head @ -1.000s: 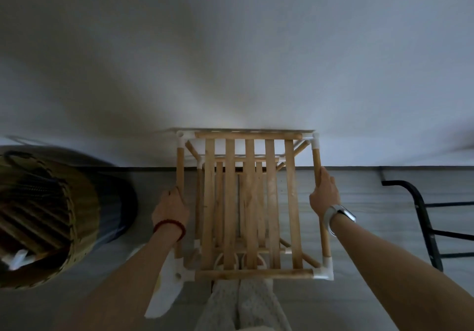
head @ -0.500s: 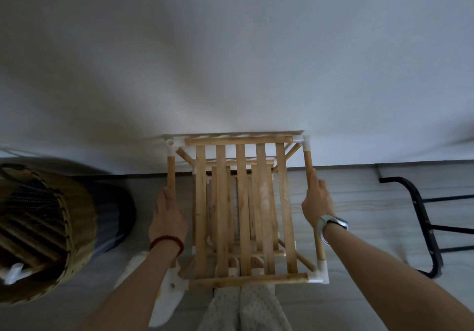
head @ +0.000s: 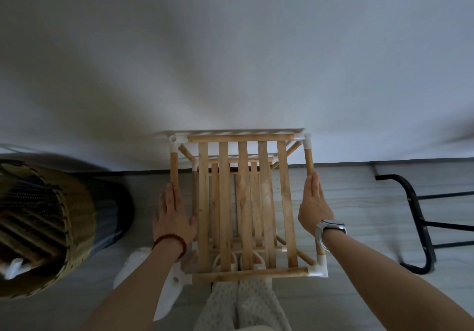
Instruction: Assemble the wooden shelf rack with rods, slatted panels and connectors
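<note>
The wooden shelf rack (head: pixel 243 202) stands upright on the floor against the white wall, seen from above. Its top slatted panel sits in a frame of rods joined by white corner connectors (head: pixel 318 269); a lower slatted shelf shows through the gaps. My left hand (head: pixel 173 218) lies flat with straight fingers on the left side rod (head: pixel 174 166). My right hand (head: pixel 313 205) presses its straight fingers against the right side rod (head: pixel 309 161). Neither hand curls round a rod.
A woven basket (head: pixel 51 228) holding loose parts stands at the left. A black metal chair frame (head: pixel 420 228) stands at the right. A white plastic bag (head: pixel 164 302) lies on the floor under my left forearm. My legs are just behind the rack.
Both hands have let go of the side rods: the curled fingers have straightened and now lie flat against them. The rack has shifted slightly left in view.
</note>
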